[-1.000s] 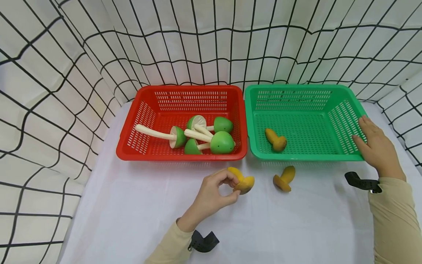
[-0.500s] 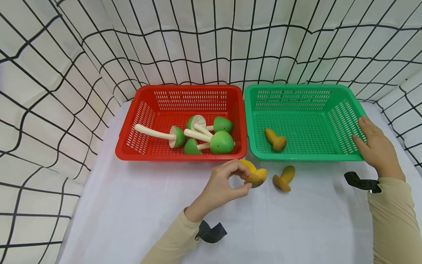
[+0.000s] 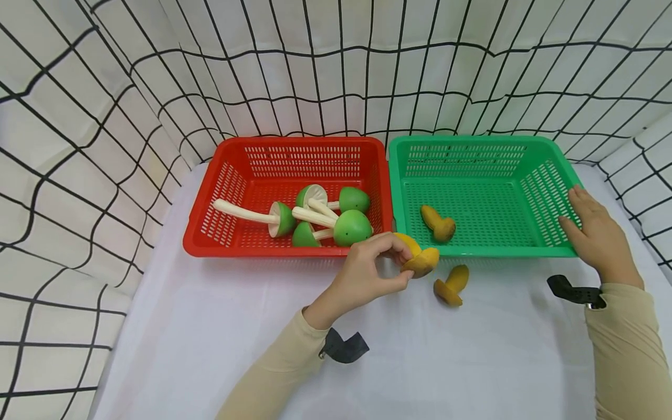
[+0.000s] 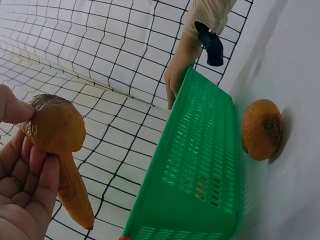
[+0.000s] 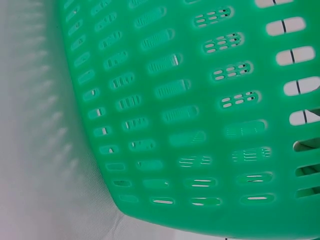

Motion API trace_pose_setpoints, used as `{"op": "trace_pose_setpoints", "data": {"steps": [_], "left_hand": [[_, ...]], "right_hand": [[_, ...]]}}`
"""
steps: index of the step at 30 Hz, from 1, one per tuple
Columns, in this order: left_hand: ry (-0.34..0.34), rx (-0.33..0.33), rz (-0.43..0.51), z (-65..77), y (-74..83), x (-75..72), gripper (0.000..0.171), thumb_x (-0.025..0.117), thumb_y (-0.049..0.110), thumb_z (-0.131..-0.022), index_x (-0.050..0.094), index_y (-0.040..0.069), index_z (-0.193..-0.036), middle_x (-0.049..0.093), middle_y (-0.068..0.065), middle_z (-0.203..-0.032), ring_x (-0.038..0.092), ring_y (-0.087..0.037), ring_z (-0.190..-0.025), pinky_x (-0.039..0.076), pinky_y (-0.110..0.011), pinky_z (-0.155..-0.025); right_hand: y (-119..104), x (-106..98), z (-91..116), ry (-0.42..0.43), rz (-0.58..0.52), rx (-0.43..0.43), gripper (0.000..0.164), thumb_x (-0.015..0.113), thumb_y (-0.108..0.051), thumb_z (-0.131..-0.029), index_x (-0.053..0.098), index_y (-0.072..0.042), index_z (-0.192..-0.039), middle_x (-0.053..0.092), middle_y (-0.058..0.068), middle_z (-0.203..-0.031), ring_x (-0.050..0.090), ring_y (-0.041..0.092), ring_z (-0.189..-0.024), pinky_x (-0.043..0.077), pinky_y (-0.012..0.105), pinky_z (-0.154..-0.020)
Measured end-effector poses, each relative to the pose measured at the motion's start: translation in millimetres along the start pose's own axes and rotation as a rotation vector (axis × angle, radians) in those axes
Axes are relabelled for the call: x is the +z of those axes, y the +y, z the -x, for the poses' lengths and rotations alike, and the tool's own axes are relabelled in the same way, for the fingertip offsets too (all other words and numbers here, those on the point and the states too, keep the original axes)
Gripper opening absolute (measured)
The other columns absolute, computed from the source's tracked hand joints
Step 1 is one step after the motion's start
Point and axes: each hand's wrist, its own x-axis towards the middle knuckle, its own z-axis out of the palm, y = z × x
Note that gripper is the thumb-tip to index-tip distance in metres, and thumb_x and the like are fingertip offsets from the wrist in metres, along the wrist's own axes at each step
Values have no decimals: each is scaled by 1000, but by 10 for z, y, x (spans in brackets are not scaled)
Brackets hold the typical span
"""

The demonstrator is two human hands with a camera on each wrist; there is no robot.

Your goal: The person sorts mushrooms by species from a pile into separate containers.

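Observation:
My left hand [image 3: 370, 271] pinches a yellow-brown toy mushroom [image 3: 423, 262] by its cap, just over the front left rim of the green basket [image 3: 483, 251]. In the left wrist view the held mushroom's stem [image 4: 75, 192] points down. Another yellow-brown mushroom [image 3: 451, 286] lies on the white cloth before that basket, and a third mushroom [image 3: 438, 224] rests inside it at the left. My right hand [image 3: 601, 233] rests on the green basket's right rim with fingers extended. The right wrist view has only the perforated basket wall [image 5: 165, 115], with no hand visible.
A red basket [image 3: 283, 252] adjoins the green one on the left and holds several green-capped mushrooms [image 3: 353, 227] with white stems. Black netting [image 3: 346, 73] over white cloth rises behind and beside both baskets. White cloth [image 3: 446, 361] covers the table in front.
My left hand has carried its mushroom rightward and away from me, from over the cloth to the green basket's front left corner. My right hand stays on the rim.

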Motion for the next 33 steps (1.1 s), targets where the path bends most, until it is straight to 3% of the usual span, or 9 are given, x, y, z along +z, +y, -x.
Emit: {"op": "trace_pose_setpoints", "data": {"steps": [7,14,20,29,33], "left_hand": [[6,-64,67,-108,-23,16,17,70,-5,-76,61,0,-90,59,-8,-87,57,-18,-81,52,-28,-76],[7,-99,57,-181,-61,29,17,70,-3,-77,61,2,-91,59,-5,-88,57,-23,-81,51,-26,-73],[7,-129,89,-287,-118,65,17,69,-1,-79,61,1,-94,60,-7,-90,57,-15,-83,53,-37,-80],[5,-175,2,-452,-229,134,17,70,1,-80,61,1,-95,61,-7,-90,57,-14,-82,50,-22,-78],[-8,-187,-36,-506,-256,158,16,69,2,-81,61,2,-95,60,-7,-91,57,-16,-84,50,-21,-79]], "right_hand": [[8,29,-7,4,6,-3,59,33,-24,-100,13,6,-147,11,25,-153,6,37,-142,6,53,-113],[-1,27,-6,6,10,5,59,33,-24,-99,13,5,-148,11,25,-153,6,36,-142,6,53,-112],[9,25,-17,9,10,7,60,33,-24,-99,13,5,-148,11,25,-153,6,36,-142,6,53,-112],[7,9,-13,15,6,0,60,34,-24,-99,13,5,-147,12,25,-153,6,36,-142,7,53,-112],[-4,4,-6,11,4,0,60,33,-24,-99,13,5,-147,12,25,-153,6,36,-142,7,53,-112]]}}
